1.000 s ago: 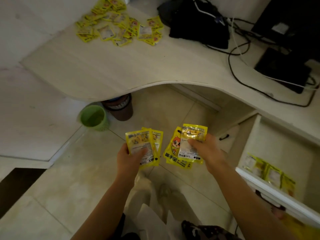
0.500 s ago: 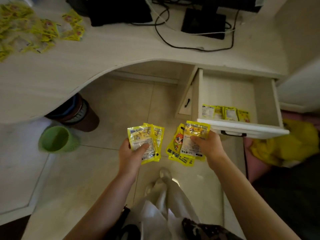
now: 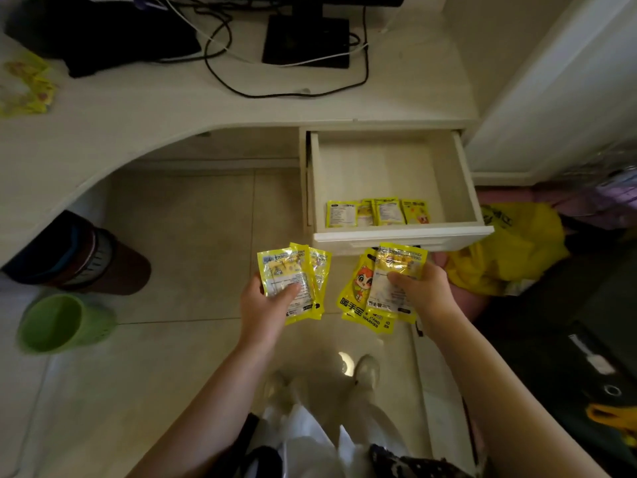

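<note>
My left hand (image 3: 267,307) grips a small stack of yellow hand-warmer packets (image 3: 293,270), thumb pressed on the top one. My right hand (image 3: 422,293) holds another fanned stack of yellow packets (image 3: 370,294), thumb on top. Both stacks hang over the tiled floor, just in front of an open white drawer (image 3: 403,234). Several more yellow packets (image 3: 377,212) lie in a row at the drawer's front. A loose pile of packets (image 3: 26,86) rests at the far left of the white desk (image 3: 138,112).
A monitor stand (image 3: 306,39), a black bag (image 3: 103,36) and cables sit on the desk. A brown bin (image 3: 89,260) and a green cup (image 3: 58,324) stand on the floor at left. A yellow plastic bag (image 3: 510,250) lies right of the drawer. My shoes (image 3: 367,370) show below.
The view has swung right, bringing the open drawer square in front of me. Both hands keep their packets and have come closer to the drawer front.
</note>
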A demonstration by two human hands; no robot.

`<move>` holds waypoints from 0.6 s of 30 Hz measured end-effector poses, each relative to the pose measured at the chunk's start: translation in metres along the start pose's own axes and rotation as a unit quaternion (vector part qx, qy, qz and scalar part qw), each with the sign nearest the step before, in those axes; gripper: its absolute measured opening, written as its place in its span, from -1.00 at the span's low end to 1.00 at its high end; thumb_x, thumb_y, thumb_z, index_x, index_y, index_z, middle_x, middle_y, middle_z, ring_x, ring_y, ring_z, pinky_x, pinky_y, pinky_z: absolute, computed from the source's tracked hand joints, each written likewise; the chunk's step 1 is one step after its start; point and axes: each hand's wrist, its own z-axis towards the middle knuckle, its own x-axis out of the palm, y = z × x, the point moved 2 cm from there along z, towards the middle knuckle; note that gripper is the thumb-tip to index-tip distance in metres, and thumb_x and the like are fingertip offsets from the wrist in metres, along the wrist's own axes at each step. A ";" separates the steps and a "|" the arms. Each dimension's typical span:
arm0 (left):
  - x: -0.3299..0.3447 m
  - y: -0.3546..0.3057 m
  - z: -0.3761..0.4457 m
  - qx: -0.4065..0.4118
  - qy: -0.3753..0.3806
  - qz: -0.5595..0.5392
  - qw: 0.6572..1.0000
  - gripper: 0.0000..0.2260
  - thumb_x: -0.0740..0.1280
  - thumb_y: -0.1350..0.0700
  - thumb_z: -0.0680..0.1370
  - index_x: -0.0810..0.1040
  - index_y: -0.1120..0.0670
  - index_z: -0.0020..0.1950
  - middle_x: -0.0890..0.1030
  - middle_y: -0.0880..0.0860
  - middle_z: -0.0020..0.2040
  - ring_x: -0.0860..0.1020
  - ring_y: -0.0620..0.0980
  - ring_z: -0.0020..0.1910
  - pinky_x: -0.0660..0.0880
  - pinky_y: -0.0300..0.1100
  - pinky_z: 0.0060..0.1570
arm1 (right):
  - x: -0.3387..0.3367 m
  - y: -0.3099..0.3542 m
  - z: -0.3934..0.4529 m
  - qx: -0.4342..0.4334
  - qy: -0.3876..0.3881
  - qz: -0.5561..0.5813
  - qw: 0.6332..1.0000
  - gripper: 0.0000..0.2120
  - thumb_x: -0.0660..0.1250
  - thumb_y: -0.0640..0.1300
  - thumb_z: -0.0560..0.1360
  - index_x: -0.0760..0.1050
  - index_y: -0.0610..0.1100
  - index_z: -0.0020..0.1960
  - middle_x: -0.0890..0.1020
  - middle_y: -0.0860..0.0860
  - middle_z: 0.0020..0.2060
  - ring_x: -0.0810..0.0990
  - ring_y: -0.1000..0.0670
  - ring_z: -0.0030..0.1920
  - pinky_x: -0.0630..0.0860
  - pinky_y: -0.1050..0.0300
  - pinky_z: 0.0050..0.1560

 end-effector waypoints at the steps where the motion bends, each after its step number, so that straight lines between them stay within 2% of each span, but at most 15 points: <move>1: 0.015 0.000 -0.002 -0.005 -0.004 0.001 1.000 -0.79 0.48 0.24 0.42 0.55 0.10 0.00 0.66 -0.01 -0.14 0.62 -0.18 -0.31 0.52 -0.34 -0.37 | -0.012 0.001 0.008 0.001 0.003 0.000 1.000 -0.84 0.36 -0.34 0.47 0.53 -0.17 0.02 0.64 -0.09 -0.08 0.63 -0.09 -0.09 0.54 0.10 -0.17; 4: 0.058 -0.001 -0.007 -0.018 -0.015 -0.005 1.000 -0.76 0.49 0.21 0.41 0.56 0.11 0.03 0.67 0.02 -0.11 0.65 -0.07 -0.21 0.54 -0.20 -0.24 | -0.048 0.008 0.035 -0.002 0.011 -0.006 1.000 -0.83 0.37 -0.33 0.47 0.53 -0.19 0.04 0.65 -0.10 -0.07 0.64 -0.09 -0.09 0.57 0.09 -0.16; 7: 0.096 -0.005 -0.009 -0.023 -0.023 -0.017 0.999 -0.74 0.49 0.22 0.41 0.55 0.13 0.05 0.67 0.03 -0.10 0.65 -0.06 -0.21 0.54 -0.18 -0.24 | -0.077 0.017 0.061 -0.009 0.022 -0.026 0.999 -0.80 0.38 -0.30 0.48 0.53 -0.23 0.10 0.65 -0.09 -0.04 0.65 -0.09 -0.07 0.58 0.09 -0.15; 10: 0.125 -0.011 -0.007 -0.020 -0.030 -0.018 0.999 -0.74 0.49 0.22 0.41 0.55 0.14 0.06 0.67 0.02 -0.10 0.64 -0.05 -0.20 0.56 -0.15 -0.20 | -0.098 0.026 0.085 -0.005 0.030 -0.031 0.999 -0.78 0.37 -0.29 0.48 0.52 -0.21 0.12 0.66 -0.12 0.01 0.66 -0.12 0.00 0.61 -0.05 0.00; 15: 0.157 -0.022 0.007 -0.025 -0.029 -0.012 0.999 -0.75 0.49 0.22 0.41 0.55 0.12 0.04 0.67 0.01 -0.10 0.65 -0.05 -0.18 0.56 -0.16 -0.19 | -0.118 0.042 0.120 -0.008 0.029 -0.053 0.998 -0.90 0.39 -0.25 0.48 0.50 -0.11 -0.06 0.67 -0.10 -0.06 0.67 -0.14 -0.04 0.60 -0.16 0.05; 18: 0.170 -0.029 0.025 -0.020 -0.023 0.005 1.000 -0.76 0.50 0.21 0.41 0.54 0.11 0.02 0.67 0.02 -0.09 0.65 -0.03 -0.15 0.58 -0.12 -0.13 | -0.121 0.051 0.141 -0.002 0.023 -0.049 0.999 -0.86 0.41 -0.25 0.46 0.51 -0.04 -0.13 0.69 -0.13 -0.06 0.69 -0.15 -0.06 0.60 -0.23 0.03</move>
